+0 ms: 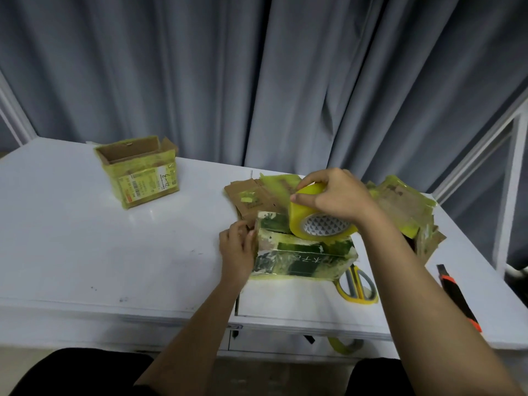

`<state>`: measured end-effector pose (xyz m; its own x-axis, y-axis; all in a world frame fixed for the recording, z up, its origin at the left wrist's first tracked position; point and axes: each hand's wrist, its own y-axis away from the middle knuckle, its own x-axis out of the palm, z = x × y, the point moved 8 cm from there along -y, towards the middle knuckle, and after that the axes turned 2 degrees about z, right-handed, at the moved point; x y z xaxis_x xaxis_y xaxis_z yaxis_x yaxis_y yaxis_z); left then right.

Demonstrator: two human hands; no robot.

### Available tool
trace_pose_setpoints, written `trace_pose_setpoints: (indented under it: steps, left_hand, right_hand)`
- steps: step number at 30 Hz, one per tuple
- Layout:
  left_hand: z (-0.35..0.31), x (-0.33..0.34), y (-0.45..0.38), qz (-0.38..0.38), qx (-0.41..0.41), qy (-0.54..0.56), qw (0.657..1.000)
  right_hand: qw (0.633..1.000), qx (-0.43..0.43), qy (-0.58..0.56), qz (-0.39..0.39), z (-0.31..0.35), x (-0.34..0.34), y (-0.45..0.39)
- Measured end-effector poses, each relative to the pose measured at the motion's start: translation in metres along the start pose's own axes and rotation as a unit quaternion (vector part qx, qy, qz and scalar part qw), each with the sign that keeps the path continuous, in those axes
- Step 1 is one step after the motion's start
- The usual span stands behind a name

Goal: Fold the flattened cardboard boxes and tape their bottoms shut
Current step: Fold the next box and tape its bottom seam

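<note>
The right hand (337,195) grips a yellow tape roll (317,221) pressed onto the upturned bottom of a green box (303,257) near the table's (85,238) front edge. The left hand (238,250) rests with straight fingers flat against the box's left side, and scissors (358,284) lie just beside the box

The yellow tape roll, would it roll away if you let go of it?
Probably. The tape roll is round, so on edge it could roll across the smooth table. Laid flat it likely stays. Its glossy surface looks a bit slippery, though the right hand grips it fine.

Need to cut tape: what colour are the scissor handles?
Yellow with grey inside, on the scissors; head view.
</note>
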<state>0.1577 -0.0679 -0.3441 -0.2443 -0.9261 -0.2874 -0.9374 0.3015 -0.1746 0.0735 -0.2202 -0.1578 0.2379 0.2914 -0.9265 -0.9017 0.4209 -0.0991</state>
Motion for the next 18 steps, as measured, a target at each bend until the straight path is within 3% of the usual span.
trace_pose_setpoints:
  steps: [2,4,6,8,10,13,16,18]
  left_hand:
    - [0.009,-0.001,0.004,0.023,0.03,-0.113,0.993]
    - [0.005,-0.009,0.001,0.033,0.046,-0.126,0.99]
    - [-0.012,-0.015,-0.007,0.035,0.027,0.003,0.999]
    - [-0.025,0.009,-0.01,0.149,-0.038,0.147,0.977]
    - [-0.022,0.037,0.0,0.235,-0.118,0.209,0.942]
    - [-0.004,0.045,0.003,0.227,-0.144,0.15,0.951]
    - [-0.024,0.022,-0.009,0.195,-0.068,0.069,0.976]
    - [-0.055,0.026,-0.015,0.234,0.046,-0.069,0.969]
  right_hand:
    - [1.0,0.004,-0.003,0.002,-0.003,0.0,0.0]
    - [1.0,0.002,-0.006,0.004,-0.004,-0.001,0.001]
    - [1.0,-0.004,-0.006,0.0,-0.003,-0.001,0.002]
    - [1.0,-0.006,-0.008,-0.004,-0.003,-0.001,0.002]
    - [1.0,-0.013,-0.011,-0.009,-0.002,-0.001,0.003]
    - [1.0,-0.014,-0.013,-0.007,-0.003,-0.001,0.003]
    - [1.0,-0.02,-0.016,-0.006,-0.004,0.0,0.003]
    - [0.999,-0.031,-0.028,-0.002,-0.004,0.0,0.003]
